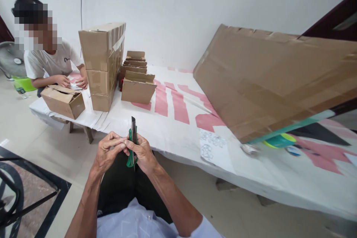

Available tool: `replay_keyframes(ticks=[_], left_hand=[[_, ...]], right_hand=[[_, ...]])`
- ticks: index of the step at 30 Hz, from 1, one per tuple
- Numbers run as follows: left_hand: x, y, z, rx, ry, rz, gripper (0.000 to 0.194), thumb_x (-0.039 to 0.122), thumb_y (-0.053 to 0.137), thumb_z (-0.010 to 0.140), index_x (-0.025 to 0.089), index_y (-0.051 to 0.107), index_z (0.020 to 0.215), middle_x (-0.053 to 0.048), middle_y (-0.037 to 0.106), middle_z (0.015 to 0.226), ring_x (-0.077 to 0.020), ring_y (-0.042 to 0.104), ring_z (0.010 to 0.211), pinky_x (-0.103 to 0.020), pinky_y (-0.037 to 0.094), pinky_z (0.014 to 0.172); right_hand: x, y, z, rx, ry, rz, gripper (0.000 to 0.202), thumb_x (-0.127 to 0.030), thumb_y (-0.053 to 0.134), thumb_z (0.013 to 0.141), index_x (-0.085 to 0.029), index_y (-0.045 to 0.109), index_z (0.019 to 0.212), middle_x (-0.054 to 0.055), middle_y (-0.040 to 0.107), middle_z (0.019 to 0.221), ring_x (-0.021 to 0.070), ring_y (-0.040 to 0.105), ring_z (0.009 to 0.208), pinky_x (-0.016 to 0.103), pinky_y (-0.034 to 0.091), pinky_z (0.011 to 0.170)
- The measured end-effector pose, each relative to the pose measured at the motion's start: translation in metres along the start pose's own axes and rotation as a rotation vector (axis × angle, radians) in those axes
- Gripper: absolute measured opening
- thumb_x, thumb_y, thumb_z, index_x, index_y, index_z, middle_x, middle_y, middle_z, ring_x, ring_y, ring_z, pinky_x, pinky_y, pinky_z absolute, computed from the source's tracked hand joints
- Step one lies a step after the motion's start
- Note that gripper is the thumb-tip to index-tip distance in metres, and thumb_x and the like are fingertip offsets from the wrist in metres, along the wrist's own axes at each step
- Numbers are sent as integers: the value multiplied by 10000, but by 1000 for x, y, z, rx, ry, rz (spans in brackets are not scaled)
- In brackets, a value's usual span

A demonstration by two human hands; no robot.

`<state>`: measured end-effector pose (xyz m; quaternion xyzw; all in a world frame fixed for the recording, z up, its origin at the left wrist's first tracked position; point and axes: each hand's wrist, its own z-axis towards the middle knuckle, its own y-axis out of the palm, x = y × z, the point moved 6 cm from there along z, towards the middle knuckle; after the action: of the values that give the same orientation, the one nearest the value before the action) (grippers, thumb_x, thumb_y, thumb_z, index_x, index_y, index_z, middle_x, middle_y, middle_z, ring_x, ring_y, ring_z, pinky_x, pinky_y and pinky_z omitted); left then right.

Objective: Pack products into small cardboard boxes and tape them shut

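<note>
My right hand (142,152) is wrapped round a green utility knife (132,158), whose dark blade points up. Its thumb meets the fingertips of my left hand (110,148), which are pinched together left of the knife. Whatever the left fingers hold, if anything, is too small to make out. Both hands are above my lap, at the near edge of the table with its white and pink cover (178,145).
Stacked cardboard boxes (96,55) and small open boxes (138,89) stand on the table. A large cardboard sheet (273,78) leans at the right, by a green tape roll (279,140). Another person (52,61) sits at the left behind a box (63,102).
</note>
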<state>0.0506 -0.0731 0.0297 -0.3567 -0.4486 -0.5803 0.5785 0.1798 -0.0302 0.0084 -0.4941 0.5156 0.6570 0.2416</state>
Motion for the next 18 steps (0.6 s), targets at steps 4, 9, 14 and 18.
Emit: replay_keyframes(ticks=[4,9,14,18], left_hand=[[5,-3,1,19,91,189,252,317,836,884,252,851,1127,-54,674,900,-167,686,821,-287,589,737],[9,-4,0,-57,158,170,281,280,831,895,248,831,1174,-63,687,962,-155,696,801,-274,591,704],[18,-5,0,-65,277,222,182,283,854,876,248,864,1054,-56,704,906,-155,701,783,-275,595,692],[24,-9,1,28,365,304,82,273,828,901,240,871,962,-44,723,823,-147,700,729,-249,563,632]], right_hand=[[0,-4,-1,49,9,23,413,-463,935,658,-202,645,794,-35,636,639,112,563,542,245,461,516],[7,-2,-2,12,34,83,403,-424,947,650,-197,652,805,-38,639,638,103,565,530,228,452,498],[14,-2,-4,-24,80,126,403,-403,958,645,-203,646,803,-41,635,607,108,566,508,227,448,483],[13,-3,-6,-9,94,126,412,-408,966,637,-196,653,802,-25,676,652,104,578,509,223,449,481]])
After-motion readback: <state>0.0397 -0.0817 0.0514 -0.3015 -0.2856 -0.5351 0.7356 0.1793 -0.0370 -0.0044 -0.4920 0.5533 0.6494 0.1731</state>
